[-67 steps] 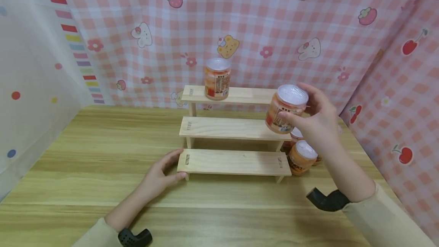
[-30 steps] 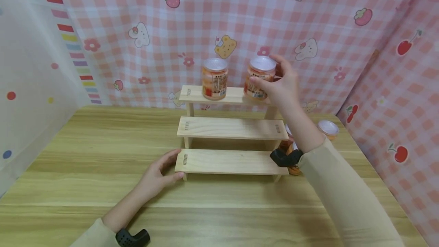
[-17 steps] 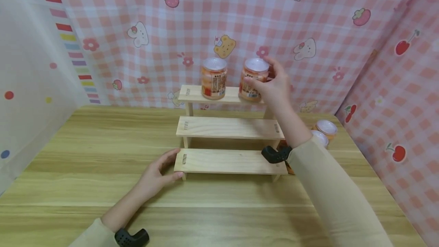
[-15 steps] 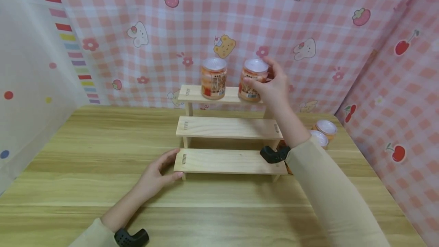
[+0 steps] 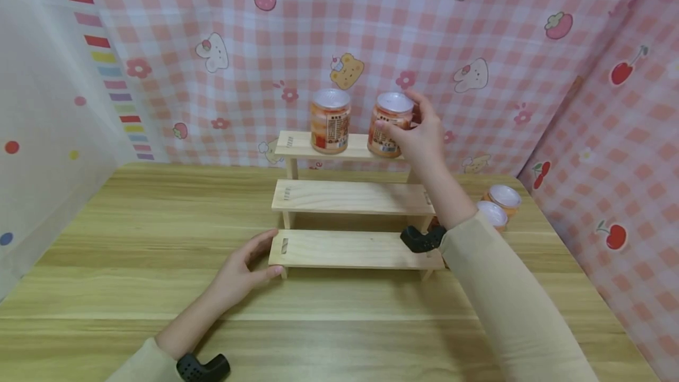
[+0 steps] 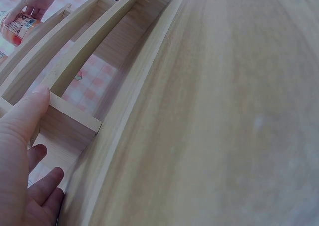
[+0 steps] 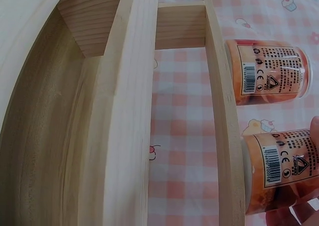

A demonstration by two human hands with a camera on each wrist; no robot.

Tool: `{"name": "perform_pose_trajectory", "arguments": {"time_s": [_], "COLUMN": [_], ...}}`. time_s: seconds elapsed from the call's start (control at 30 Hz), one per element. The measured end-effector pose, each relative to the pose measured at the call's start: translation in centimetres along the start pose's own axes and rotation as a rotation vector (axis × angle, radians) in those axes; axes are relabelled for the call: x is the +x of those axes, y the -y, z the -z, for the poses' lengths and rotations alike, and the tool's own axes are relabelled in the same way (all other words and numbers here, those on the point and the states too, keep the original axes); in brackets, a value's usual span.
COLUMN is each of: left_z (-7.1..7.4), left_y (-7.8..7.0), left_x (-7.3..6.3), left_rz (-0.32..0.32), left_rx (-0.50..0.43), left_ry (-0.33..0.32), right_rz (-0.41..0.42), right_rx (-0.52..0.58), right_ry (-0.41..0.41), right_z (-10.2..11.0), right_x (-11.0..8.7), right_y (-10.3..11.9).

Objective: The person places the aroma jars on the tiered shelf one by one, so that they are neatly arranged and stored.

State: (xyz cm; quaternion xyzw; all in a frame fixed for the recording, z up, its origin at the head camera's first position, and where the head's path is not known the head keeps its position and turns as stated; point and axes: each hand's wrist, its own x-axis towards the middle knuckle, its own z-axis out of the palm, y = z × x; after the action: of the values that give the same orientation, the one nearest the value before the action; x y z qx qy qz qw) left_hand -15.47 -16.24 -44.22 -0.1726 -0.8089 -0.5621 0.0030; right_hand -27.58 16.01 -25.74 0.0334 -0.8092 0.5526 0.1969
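Observation:
A three-tier wooden display rack (image 5: pixel 350 249) stands on the table. My left hand (image 5: pixel 240 273) holds the left end of its lowest board, thumb at the front edge and fingers toward the back. On the top board, my right hand (image 5: pixel 424 137) grips an orange-labelled jar (image 5: pixel 386 145) with a white lid, thumb in front and fingers round the far side. The jar is upright, its base at the board in the right wrist view. A matching jar (image 5: pixel 330 125) stands to its left with a gap between them.
More jars (image 5: pixel 504 198) with white lids stand on the wooden table (image 5: pixel 329 335) at the rack's right, partly hidden by the right forearm. A pink checked cloth (image 5: pixel 239 99) hangs close behind the rack. Another cloth (image 5: pixel 599 152) closes off the right side.
My right hand has carried its jar left and back from above the rack's right side onto the top board, then slid slightly left. My left hand has stayed on the rack.

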Motion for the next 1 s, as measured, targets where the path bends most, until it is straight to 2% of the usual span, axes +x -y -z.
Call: {"name": "perform_pose_trajectory", "arguments": {"time_s": [0.17,0.37,0.67,1.0], "left_z": [0.1,-0.1,0.0,0.1], "left_y": [0.1,0.1,-0.2,-0.1], "left_x": [0.0,-0.1,0.0,0.0], "left_rz": [-0.008,-0.011,0.008,-0.005], "left_rx": [0.008,0.021,0.008,0.007], "left_ry": [-0.001,-0.002,-0.003,0.001], "right_rz": [-0.012,0.005,0.116,0.2], "right_rx": [-0.044,0.018,0.068,0.084], "right_ry": [0.027,0.032,-0.041,-0.067], "right_z": [0.1,0.9,2.2,3.6], "right_x": [-0.2,-1.4,-4.7,-8.5], "right_y": [0.1,0.2,0.5,-1.3]}}
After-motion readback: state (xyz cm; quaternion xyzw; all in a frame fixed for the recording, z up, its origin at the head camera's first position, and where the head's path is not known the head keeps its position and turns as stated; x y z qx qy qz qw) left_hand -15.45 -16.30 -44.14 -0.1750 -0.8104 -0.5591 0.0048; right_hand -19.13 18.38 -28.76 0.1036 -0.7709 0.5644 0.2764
